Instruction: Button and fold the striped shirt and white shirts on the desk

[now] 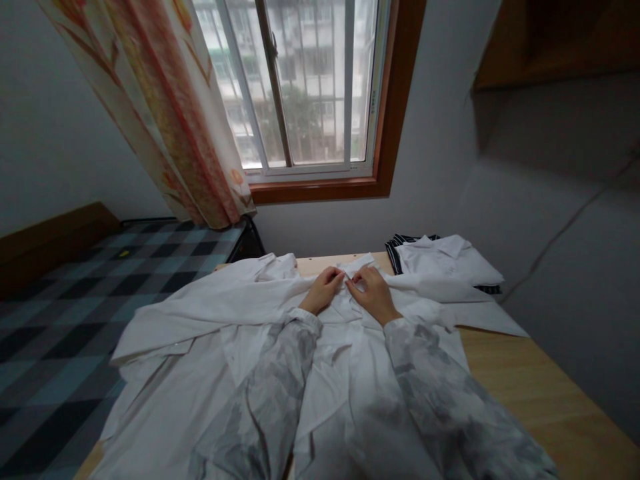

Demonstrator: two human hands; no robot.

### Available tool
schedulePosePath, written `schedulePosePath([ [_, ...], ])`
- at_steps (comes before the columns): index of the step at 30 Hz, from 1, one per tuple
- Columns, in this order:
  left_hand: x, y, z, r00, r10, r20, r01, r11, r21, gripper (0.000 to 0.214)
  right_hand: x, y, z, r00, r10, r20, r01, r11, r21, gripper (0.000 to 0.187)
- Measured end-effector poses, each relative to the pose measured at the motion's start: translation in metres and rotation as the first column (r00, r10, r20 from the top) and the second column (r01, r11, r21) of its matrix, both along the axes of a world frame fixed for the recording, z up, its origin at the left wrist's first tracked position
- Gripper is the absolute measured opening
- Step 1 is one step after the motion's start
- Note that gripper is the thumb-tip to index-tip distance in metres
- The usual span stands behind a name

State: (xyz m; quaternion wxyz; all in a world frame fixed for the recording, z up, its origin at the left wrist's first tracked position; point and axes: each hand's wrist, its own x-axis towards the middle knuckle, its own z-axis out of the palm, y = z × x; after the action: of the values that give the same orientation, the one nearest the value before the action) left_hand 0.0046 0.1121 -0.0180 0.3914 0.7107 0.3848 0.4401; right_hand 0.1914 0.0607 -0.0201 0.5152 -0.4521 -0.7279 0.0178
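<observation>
A white shirt (210, 313) lies spread, front up, over a wooden table (530, 387). Both my hands are at its collar near the table's far edge. My left hand (324, 288) has its fingers curled and pinched on the shirt fabric at the neck. My right hand (371, 292) pinches the fabric right beside it, fingertips almost touching the left's. My sleeves are pale grey with a marbled print. One shirt sleeve stretches out to the left, the other to the right.
A folded white garment (447, 261) lies on a dark striped piece at the table's far right. A bed with a blue-and-black checked cover (75, 300) stands to the left. A window (305, 87) with a floral curtain (170, 113) is behind; grey walls close in on the right.
</observation>
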Motion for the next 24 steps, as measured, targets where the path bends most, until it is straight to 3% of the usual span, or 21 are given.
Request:
schedulePosePath([
  [2,0.0,-0.001,0.001,0.999,-0.024,0.021,0.024,0.999,-0.024,0.039,0.0,-0.001,0.004,0.998,0.041,0.047,-0.041,0.999,-0.004,0.009],
  [4,-0.001,-0.001,0.002,0.998,-0.05,0.049,0.052,0.998,-0.041,0.042,-0.001,-0.002,0.006,0.996,0.056,0.074,-0.056,0.998,-0.007,0.014],
  [10,-0.001,-0.001,0.002,0.99,-0.073,0.119,0.085,0.992,-0.096,0.049,0.001,0.003,-0.001,0.997,0.009,0.074,-0.01,1.0,0.002,0.014],
  [17,-0.003,-0.004,0.003,0.996,-0.076,0.055,0.074,0.997,0.034,0.038,0.005,0.005,-0.001,0.996,0.084,-0.023,-0.085,0.996,-0.036,0.016],
  [24,-0.002,-0.011,0.006,0.999,-0.032,-0.002,0.032,0.996,0.085,0.034,0.004,0.005,0.0,0.995,0.067,-0.078,-0.07,0.997,-0.044,0.018],
])
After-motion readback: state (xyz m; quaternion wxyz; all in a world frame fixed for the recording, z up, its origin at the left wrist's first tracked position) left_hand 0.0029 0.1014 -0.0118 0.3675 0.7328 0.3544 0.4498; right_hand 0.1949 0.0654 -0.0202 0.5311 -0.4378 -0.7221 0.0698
